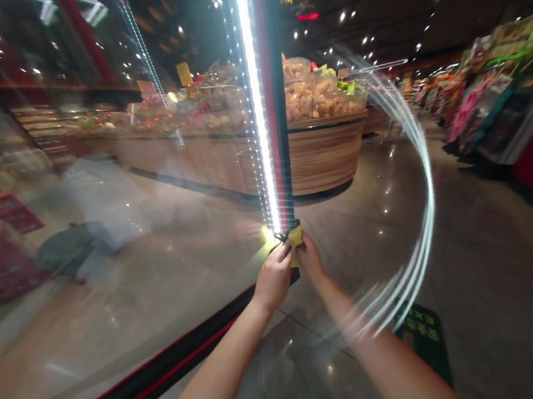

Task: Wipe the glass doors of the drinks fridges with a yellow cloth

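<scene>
At 9 o'clock, far left, sits a blurry red box (7, 212). From 10 o'clock, a wooden worktop (193, 159) runs to the right, holding food (308, 98) up high, likely so people can see it. A black rail (179, 353) slants down at 7 o'clock. A dark post (279, 97) with a bright white line points up to 12 o'clock. At 6 o'clock, the left hand (274, 279) curls its fingers on a yellow cloth (296, 236), which hugs the post. At 4 o'clock, the right hand (309, 256) touches the cloth's other side, maybe to keep it snug; I cannot tell how tightly its fingers close.
</scene>
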Demonstrator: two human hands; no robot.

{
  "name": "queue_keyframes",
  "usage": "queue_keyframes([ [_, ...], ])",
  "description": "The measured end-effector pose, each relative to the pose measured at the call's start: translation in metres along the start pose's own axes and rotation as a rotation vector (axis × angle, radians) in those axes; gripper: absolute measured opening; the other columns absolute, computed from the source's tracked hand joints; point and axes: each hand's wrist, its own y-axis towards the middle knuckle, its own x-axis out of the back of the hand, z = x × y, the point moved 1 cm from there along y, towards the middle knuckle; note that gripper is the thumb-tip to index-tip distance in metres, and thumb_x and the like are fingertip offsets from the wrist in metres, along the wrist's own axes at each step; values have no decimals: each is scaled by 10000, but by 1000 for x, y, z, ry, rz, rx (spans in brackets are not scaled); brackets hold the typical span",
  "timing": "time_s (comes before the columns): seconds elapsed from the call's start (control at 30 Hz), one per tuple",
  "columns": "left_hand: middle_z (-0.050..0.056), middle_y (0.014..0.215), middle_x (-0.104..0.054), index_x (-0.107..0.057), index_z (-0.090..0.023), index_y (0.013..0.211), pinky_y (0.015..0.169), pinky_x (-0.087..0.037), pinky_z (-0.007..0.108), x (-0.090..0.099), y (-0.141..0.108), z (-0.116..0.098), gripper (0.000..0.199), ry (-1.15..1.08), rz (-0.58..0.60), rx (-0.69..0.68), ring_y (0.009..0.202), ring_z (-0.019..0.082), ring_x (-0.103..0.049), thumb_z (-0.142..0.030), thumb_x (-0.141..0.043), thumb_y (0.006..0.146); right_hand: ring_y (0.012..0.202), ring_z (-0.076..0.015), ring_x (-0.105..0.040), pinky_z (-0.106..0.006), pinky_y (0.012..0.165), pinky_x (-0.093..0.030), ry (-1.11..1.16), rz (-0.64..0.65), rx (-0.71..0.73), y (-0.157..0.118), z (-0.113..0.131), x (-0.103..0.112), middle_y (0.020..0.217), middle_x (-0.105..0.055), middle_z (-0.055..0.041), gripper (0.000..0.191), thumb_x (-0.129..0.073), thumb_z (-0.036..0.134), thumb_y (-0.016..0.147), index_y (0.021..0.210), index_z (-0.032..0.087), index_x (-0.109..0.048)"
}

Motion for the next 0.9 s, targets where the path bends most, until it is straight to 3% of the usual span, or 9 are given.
queue_keyframes([
  [0.13,131,1515,-563,-576,-207,1432,1149,-499,470,10,3,-5,558,-1,-63,-14,1400,264,-536,-9,-469,921,1081,-172,-691,-274,967,-531,105,52,-27,19,9,6,1192,-752,-57,589,-377,68,743,1260,144,-647],
  [0.33,127,1510,-572,-471,-238,1522,1124,-523,474,21,7,-9,731,127,5,-72,1399,272,-541,46,-485,849,878,-234,-736,-349,835,-598,192,61,-127,-15,-11,14,963,-783,-64,458,-480,136,666,1046,159,-736],
  [0.53,134,1594,-473,-404,-197,1561,1187,-460,481,23,8,-21,777,194,8,-91,1511,262,-397,68,-415,831,1075,-229,-714,-396,993,-552,311,167,-151,-14,-24,24,1122,-772,-15,585,-450,155,653,1163,232,-727],
  [0.7,113,1651,-375,-265,-221,1621,1233,-386,540,32,17,-32,922,310,47,-101,1557,268,-278,94,-402,766,931,-265,-746,-443,915,-586,357,240,-211,-31,-29,43,912,-791,-10,434,-468,190,643,946,220,-777],
  [0.9,116,1649,-371,-129,-221,1652,1245,-372,523,36,20,-42,942,474,80,-5,1538,276,-309,95,-361,796,950,-251,-748,-412,926,-585,460,333,-246,-40,-34,47,936,-789,1,433,-441,169,695,950,239,-784],
])
